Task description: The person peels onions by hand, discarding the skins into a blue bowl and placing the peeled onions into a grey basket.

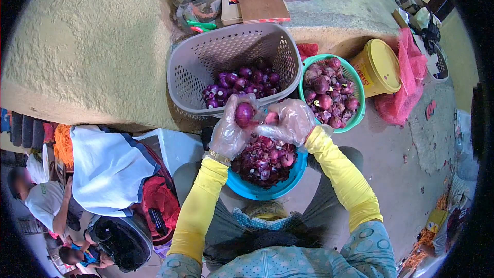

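Observation:
In a clear plastic glove, my left hand (pixel 225 135) is closed around a purple onion (pixel 244 115). My right hand (pixel 292 121), gloved too, is closed close beside it, with a small pinkish piece showing at its fingertips; I cannot tell whether that is peel. Below both hands, a blue basin (pixel 267 194) holds dark red onion skins (pixel 265 159). Smooth peeled onions (pixel 242 83) lie in the grey perforated basket (pixel 188 67) just beyond. To the right, a green basket (pixel 360 85) is filled with onions in loose, papery skin (pixel 324 92).
A yellow bucket (pixel 383 69) with a lid leans beside a pink mesh sack (pixel 404 90). Boards (pixel 262 2) and tubs (pixel 206 0) stand on the ledge behind. At left are a white cloth (pixel 105 170), a red bag (pixel 159 203) and a seated person (pixel 46 201).

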A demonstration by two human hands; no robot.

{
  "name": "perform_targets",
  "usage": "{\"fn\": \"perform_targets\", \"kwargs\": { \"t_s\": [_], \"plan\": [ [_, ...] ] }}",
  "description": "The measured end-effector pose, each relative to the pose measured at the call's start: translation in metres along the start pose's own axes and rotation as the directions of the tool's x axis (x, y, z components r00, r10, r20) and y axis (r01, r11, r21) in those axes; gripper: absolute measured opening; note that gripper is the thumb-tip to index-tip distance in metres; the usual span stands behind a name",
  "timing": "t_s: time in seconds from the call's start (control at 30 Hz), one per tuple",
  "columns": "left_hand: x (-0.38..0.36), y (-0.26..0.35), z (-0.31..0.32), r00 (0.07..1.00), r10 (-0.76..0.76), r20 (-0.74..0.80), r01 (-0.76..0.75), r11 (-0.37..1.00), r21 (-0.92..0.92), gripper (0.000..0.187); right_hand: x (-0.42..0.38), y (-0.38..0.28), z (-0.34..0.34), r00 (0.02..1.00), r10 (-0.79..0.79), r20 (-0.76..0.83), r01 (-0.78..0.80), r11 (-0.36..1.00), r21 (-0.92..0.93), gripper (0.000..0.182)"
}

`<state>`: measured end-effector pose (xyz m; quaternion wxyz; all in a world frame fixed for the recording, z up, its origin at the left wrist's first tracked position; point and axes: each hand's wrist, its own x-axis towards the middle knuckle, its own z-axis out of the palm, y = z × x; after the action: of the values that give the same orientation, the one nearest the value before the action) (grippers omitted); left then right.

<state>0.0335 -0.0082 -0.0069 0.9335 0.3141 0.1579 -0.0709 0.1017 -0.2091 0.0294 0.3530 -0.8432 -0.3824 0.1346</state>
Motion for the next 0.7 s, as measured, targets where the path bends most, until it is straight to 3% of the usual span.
{"fn": "perform_targets", "kwargs": {
  "t_s": [0.03,0.07,0.1,0.13,0.23,0.47,0.53,0.57,0.6,0.63,0.7],
  "plan": [
    [-0.001,0.004,0.004,0.99,-0.138,-0.025,0.128,0.961,-0.246,0.046,0.001,0.002,0.003,0.997,-0.01,-0.074,0.008,0.999,-0.035,0.051],
    [0.001,-0.002,-0.001,0.99,-0.139,-0.024,0.129,0.961,-0.245,0.046,0.002,0.003,0.005,0.989,-0.023,-0.147,0.012,0.997,-0.071,0.052],
    [0.006,-0.012,-0.011,1.0,0.003,-0.006,-0.003,0.999,0.04,0.045,0.0,-0.003,0.001,0.994,0.057,-0.092,-0.053,0.998,0.038,0.054],
    [0.008,-0.017,-0.015,0.99,0.135,0.05,-0.144,0.938,0.316,0.044,0.001,-0.002,0.001,0.994,0.057,-0.092,-0.053,0.998,0.038,0.054],
    [0.011,-0.024,-0.025,0.977,0.164,0.134,-0.205,0.896,0.394,0.047,0.001,0.001,0.003,0.994,0.067,-0.088,-0.072,0.996,-0.048,0.054],
    [0.017,-0.025,-0.032,0.989,0.132,0.071,-0.149,0.927,0.345,0.047,0.002,0.002,0.003,0.993,0.087,-0.082,-0.091,0.995,-0.047,0.053],
    [0.009,-0.012,-0.016,0.996,-0.023,0.082,0.02,0.999,0.036,0.04,0.002,0.002,0.003,0.993,0.072,-0.092,-0.077,0.996,-0.053,0.053],
    [0.007,-0.012,-0.012,0.996,-0.022,0.082,0.02,0.999,0.036,0.04,0.002,0.002,0.004,0.993,0.077,-0.089,-0.079,0.996,-0.029,0.052],
    [0.006,-0.015,-0.008,0.995,0.052,0.081,-0.065,0.983,0.173,0.03,0.002,0.002,0.005,0.993,0.082,-0.086,-0.083,0.997,-0.005,0.051],
    [0.005,-0.017,-0.006,0.988,0.126,0.089,-0.147,0.94,0.306,0.036,0.002,0.004,0.006,0.993,0.082,-0.086,-0.083,0.997,-0.005,0.051],
    [0.01,-0.024,-0.011,0.981,0.185,0.056,-0.192,0.899,0.393,0.036,0.003,0.007,0.008,0.994,0.093,-0.057,-0.095,0.995,-0.029,0.048]
  ]
}}
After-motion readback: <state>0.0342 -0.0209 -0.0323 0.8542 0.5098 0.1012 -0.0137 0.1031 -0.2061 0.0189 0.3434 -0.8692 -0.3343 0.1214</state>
